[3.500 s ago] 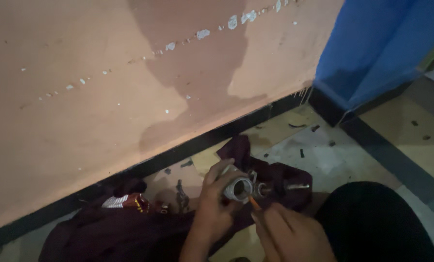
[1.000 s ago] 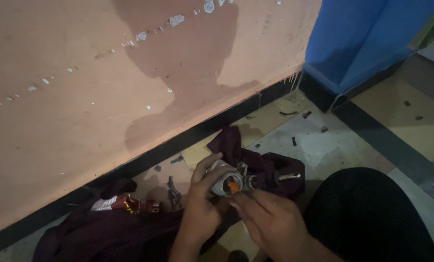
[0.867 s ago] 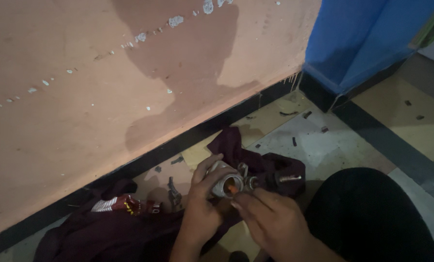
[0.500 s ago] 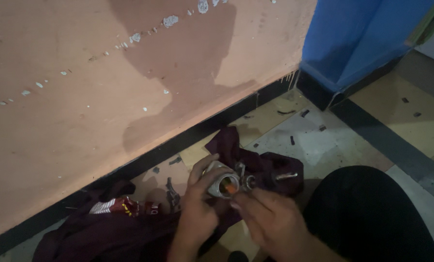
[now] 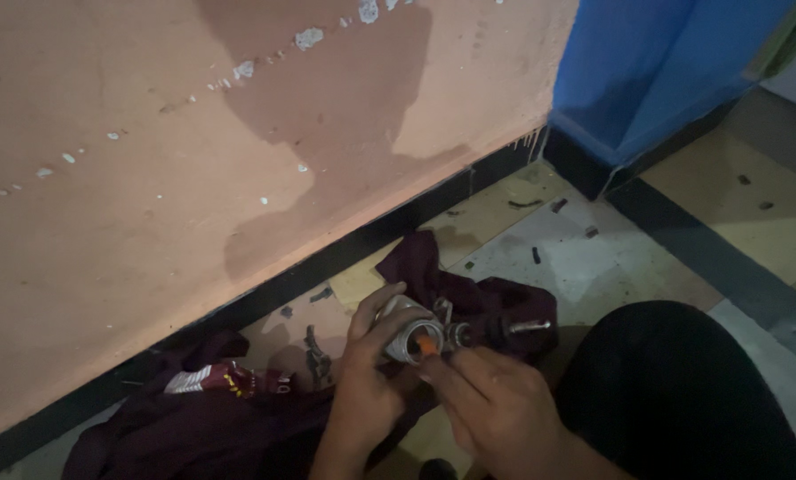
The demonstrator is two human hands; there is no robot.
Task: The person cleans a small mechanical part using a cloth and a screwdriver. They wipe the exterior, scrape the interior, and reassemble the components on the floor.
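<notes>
I am gripping the metal fitting point(image 5: 409, 331) in my closed left hand point(image 5: 369, 382); my right hand point(image 5: 496, 411) is pinching an orange tool point(image 5: 426, 343) at its mouth, best kept straight.

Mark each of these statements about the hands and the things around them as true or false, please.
1. The left hand holds a metal part with a round opening. True.
2. The right hand rests flat on the floor. False: it is raised at the part, its fingers at an orange tip in the opening.
3. A dark red cloth lies on the floor under the hands. True.
4. The wall behind is green. False: it is pinkish orange with chipped spots.
5. A blue panel stands at the upper right. True.
</notes>
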